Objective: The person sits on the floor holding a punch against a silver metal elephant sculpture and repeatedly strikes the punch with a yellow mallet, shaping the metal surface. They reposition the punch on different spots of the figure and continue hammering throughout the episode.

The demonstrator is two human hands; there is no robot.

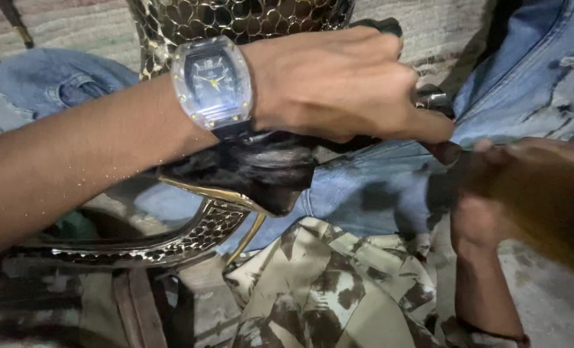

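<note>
Overhead, the surface was pale, rough concrete or brick, visible at the top edge and again at the lower right; little more of the room could be made out. A faded blue denim garment lay across the centre and right of the view, with a second blue denim piece at the upper left and a camouflage-patterned cloth in tan and dark brown below it.

The left hand, carrying a clear-cased wristwatch with a dark dial, was clenched over a dark metal part, just above the denim. The object under that hand was a glossy dark item with a scale-like embossed pattern and gold trim; its exact kind could not be determined. It sat at centre-left, partly on the camouflage cloth. Its long axis ran from lower left up toward the upper centre, curving upward.

The right hand was blurred at the right edge, touching the denim; its grip could not be determined.
</note>
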